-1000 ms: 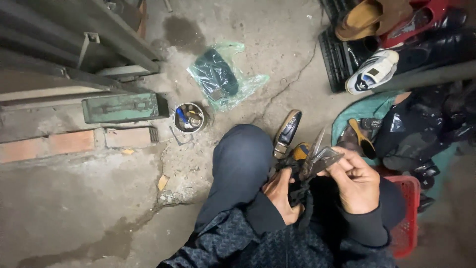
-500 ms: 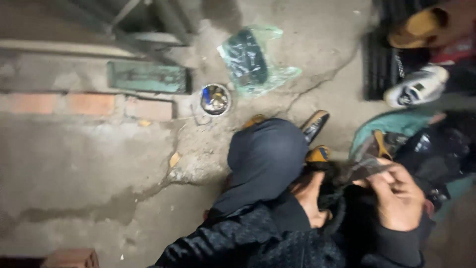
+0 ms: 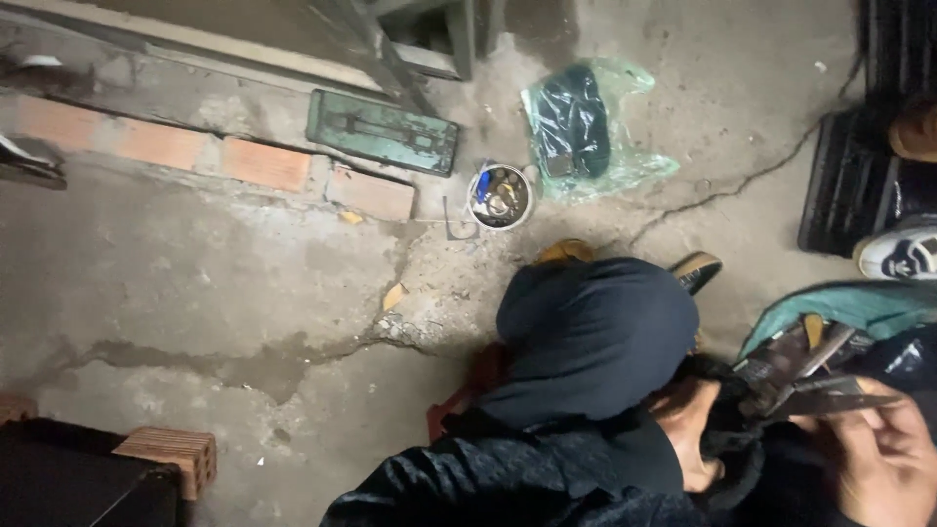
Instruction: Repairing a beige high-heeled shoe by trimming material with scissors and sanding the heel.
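left hand (image 3: 688, 429) – fingers wrapped round a dark shoe (image 3: 727, 434) just beside the knee (image 3: 595, 337) | right hand (image 3: 883, 459) – fingers clamped on a flat metal tool (image 3: 830, 395) lying across the shoe | round tin (image 3: 501, 195) and crinkled green bag (image 3: 586, 132) – well beyond the fingers, on cracked concrete floor (image 3: 244, 283)

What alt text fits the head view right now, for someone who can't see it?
Seated above a cracked concrete floor, a person grips a dark shoe with the left hand while the right hand holds pliers to it. A small tin and bagged shoe lie ahead.
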